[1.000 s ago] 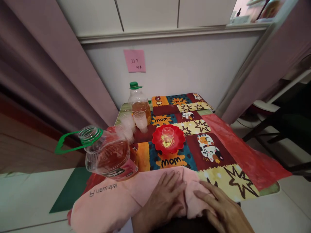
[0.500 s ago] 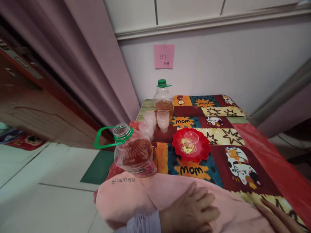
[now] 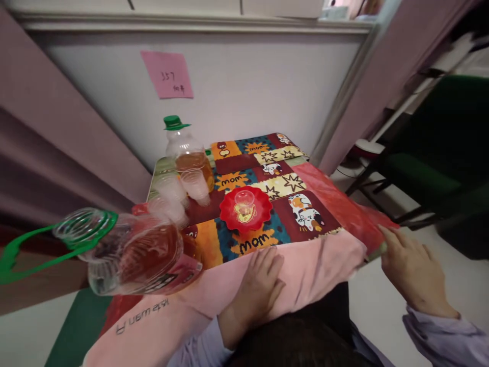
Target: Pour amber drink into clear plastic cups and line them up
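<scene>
My left hand (image 3: pixel 260 281) lies on the pink towel (image 3: pixel 206 290) along the near edge of the table, its fingers stretched out. At the table's right front corner is my right hand (image 3: pixel 414 267), fingers extended beside the red plastic tablecloth (image 3: pixel 344 214); whether it touches the cloth I cannot tell. Beyond my left hand sits a red scalloped dish (image 3: pixel 228 211) with a small clear cup (image 3: pixel 244 198) in it. To the left stands an uncapped plastic jug (image 3: pixel 141 255) of amber liquid with a green handle.
A second jug (image 3: pixel 193 158) with a green cap stands at the back left. Stacks of clear plastic cups (image 3: pixel 195 183) are between the jugs. Patterned mats (image 3: pixel 282 209) cover the table. A wall with a pink note (image 3: pixel 168 75) is behind; a dark green chair (image 3: pixel 435 163) stands right.
The view has swung right, so the table's things appear further left. My right hand has moved from the mat by the towel to the table's right corner. My left hand stays on the towel.
</scene>
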Tool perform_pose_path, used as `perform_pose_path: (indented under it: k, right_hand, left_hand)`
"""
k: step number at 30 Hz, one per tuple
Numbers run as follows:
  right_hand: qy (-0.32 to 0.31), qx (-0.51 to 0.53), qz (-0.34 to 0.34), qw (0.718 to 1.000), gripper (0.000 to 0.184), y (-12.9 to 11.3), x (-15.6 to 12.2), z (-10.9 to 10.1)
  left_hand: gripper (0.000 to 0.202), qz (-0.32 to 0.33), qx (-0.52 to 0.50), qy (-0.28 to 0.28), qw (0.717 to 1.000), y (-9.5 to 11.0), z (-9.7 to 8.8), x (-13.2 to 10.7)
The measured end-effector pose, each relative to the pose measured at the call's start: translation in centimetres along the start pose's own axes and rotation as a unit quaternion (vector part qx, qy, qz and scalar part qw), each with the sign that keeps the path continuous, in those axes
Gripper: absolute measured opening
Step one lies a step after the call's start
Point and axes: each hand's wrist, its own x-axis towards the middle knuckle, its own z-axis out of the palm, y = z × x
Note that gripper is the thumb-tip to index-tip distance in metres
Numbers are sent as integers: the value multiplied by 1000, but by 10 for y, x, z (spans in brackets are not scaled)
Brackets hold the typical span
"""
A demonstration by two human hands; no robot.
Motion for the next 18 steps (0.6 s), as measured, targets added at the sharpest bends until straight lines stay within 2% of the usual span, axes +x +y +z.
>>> perform_pose_path:
  k: [4,8,13,15,18]
  right_hand:
    - [-39,85,-60,994,51,-27,-9,0]
    - [-79,79,-101,989,71,-55,-20,20]
    - [-85,89,-150,981,53,-52,-23,38]
    - [-87,119,-142,979,49,-49,-23,46]
    - [-59,163,-141,975,45,-45,-23,63]
  left_hand:
    - [56,-14,37,14,999,-5,3,0]
    - [58,-6,40,4,999,-1,3,-5]
    - [88,1,38,-63,997,3,1,-14]
    - [100,8,34,-66,997,4,0,-17]
    - [105,32,27,-66,997,7,-4,-20]
